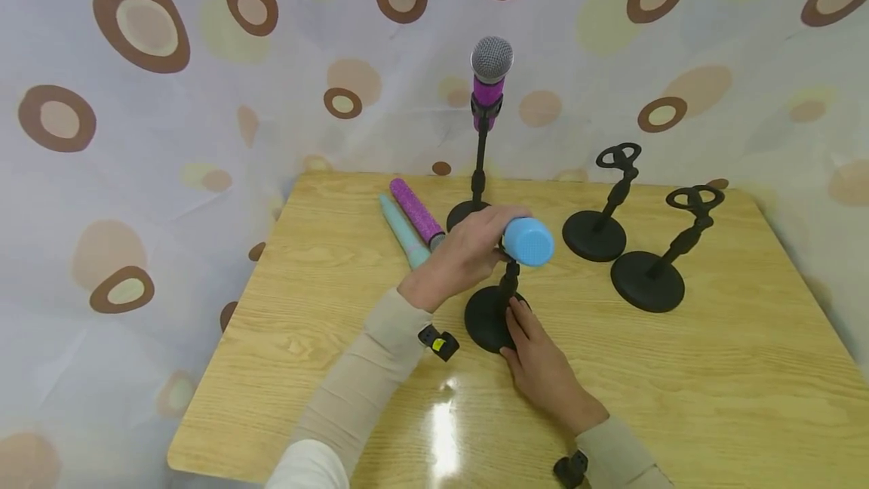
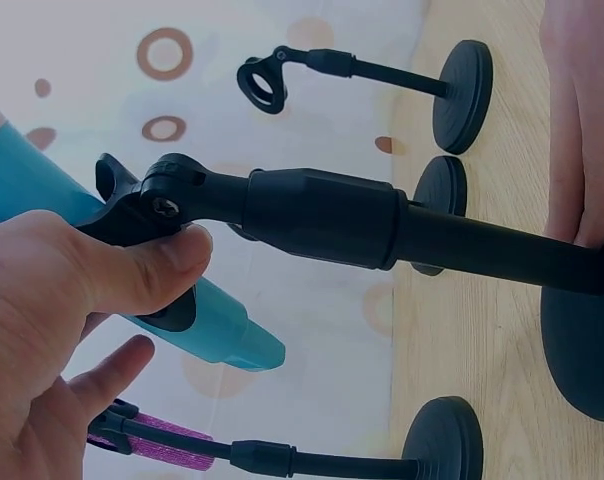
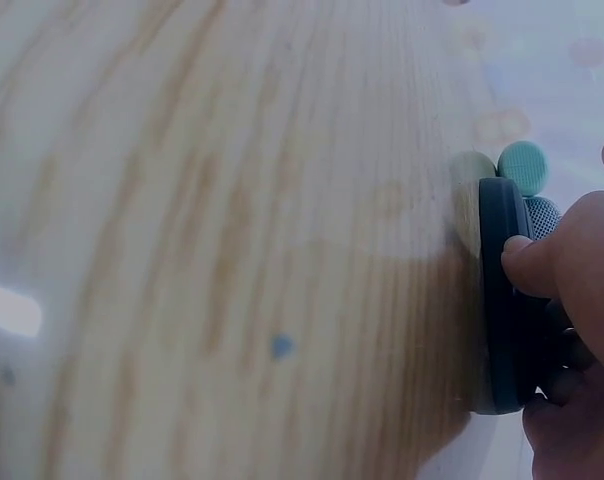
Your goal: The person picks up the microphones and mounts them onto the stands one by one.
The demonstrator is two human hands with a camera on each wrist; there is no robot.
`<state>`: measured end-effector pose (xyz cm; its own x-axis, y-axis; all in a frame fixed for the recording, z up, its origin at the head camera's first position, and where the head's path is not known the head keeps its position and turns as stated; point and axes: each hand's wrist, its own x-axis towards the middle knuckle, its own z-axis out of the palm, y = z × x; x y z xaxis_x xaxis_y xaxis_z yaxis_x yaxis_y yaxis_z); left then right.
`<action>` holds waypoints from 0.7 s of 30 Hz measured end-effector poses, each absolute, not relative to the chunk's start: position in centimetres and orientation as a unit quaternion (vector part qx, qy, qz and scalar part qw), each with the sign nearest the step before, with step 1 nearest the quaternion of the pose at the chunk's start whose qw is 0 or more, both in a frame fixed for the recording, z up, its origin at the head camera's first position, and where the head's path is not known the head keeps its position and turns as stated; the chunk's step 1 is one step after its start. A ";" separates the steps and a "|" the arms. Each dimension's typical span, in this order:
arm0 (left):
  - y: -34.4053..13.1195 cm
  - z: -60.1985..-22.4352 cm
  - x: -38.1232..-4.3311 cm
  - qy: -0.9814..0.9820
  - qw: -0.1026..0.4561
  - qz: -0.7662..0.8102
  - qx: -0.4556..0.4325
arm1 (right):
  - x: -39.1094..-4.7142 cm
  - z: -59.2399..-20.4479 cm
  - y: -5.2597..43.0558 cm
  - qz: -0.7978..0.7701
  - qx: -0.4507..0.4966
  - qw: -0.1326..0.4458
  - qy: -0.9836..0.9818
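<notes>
My left hand (image 1: pixel 465 255) grips the top of a black desk microphone stand (image 1: pixel 485 319), at its clip (image 2: pixel 132 215). A light-blue microphone (image 1: pixel 529 241) lies through that clip, its rounded head toward me and its tapered end (image 2: pixel 244 340) sticking out the far side. In the left wrist view the thumb presses on the clip; some of the other fingers are hidden behind it. Low on the stand, my right hand (image 1: pixel 546 368) holds the round base (image 3: pixel 502 310), thumb at the rim and fingers laid over the top beside the pole.
Left of the stand lie a teal microphone (image 1: pixel 400 226) and a glittery purple microphone (image 1: pixel 416 210). Behind stands another stand with a purple silver-headed microphone (image 1: pixel 492 63) in its clip. Two stands with bare clips (image 1: pixel 594 235) (image 1: pixel 648 281) are on the right of the wooden table (image 1: pixel 305 368).
</notes>
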<state>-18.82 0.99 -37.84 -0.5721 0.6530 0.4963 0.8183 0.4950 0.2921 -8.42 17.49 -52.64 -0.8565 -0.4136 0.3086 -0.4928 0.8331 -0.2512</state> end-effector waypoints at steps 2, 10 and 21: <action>1.0 -37.8 -18.9 -0.845 0.169 -0.255 -0.438 | -8.4 -52.6 17.5 0.162 0.239 0.119 -0.950; 1.1 -37.9 -19.0 -0.839 0.195 -0.238 -0.448 | -8.6 -52.5 17.5 0.167 0.242 0.123 -0.948; 1.4 -39.0 -18.1 -0.840 0.215 -0.259 -0.426 | -8.6 -52.9 17.5 0.169 0.250 0.128 -0.945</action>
